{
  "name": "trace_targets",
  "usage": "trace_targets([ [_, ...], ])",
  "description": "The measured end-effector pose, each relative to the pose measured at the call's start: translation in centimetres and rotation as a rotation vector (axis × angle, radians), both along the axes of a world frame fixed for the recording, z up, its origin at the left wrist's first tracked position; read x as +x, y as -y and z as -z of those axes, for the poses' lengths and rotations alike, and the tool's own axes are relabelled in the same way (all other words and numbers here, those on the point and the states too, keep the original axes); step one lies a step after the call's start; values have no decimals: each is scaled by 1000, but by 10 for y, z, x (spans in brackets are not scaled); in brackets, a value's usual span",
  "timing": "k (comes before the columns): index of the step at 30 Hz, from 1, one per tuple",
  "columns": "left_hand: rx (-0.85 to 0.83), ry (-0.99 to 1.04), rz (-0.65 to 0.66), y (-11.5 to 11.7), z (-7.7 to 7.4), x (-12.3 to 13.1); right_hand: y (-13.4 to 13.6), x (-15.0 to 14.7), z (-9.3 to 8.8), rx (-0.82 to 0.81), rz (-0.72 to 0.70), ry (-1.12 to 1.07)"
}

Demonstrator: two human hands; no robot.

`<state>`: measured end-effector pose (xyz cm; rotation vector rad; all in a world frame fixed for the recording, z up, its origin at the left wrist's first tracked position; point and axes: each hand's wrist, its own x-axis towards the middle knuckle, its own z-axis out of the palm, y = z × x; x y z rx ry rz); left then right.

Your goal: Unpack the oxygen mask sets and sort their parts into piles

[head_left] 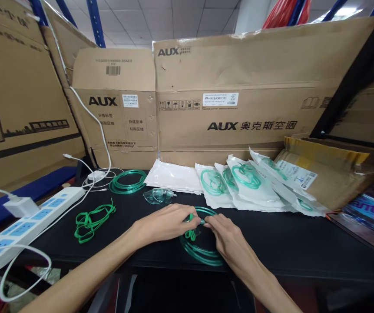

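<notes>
Left hand point(165, 224): pinched on tie point(191, 234).
Right hand point(227, 237): pinched on coil point(203, 254), fingertips nearly met.
Risk: coil likely sprung loose if pinch is slackened.

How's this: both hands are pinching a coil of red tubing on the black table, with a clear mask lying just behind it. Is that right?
Not quite. The coil of tubing is green, not red. The head view shows the left hand and the right hand pinching it on the black table, with the clear mask lying just behind it.
</notes>
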<state>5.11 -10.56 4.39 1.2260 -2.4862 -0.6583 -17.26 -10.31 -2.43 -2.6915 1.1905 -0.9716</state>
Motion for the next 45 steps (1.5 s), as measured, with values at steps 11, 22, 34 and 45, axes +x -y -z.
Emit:
trace_targets([
  [11, 55, -4, -104, -9, 7, -2, -3, 7, -7, 38, -22, 43],
  [22, -22, -105, -213, -16, 7, 14, 1, 3, -8, 73, 122, 9],
  [34, -84, -33, -309, -12, 16, 3, -3, -45, -4, 101, 439, -140],
  [45, -126, -77, -340, -15, 31, -9, 32, -76, -29, 299, 305, -150],
])
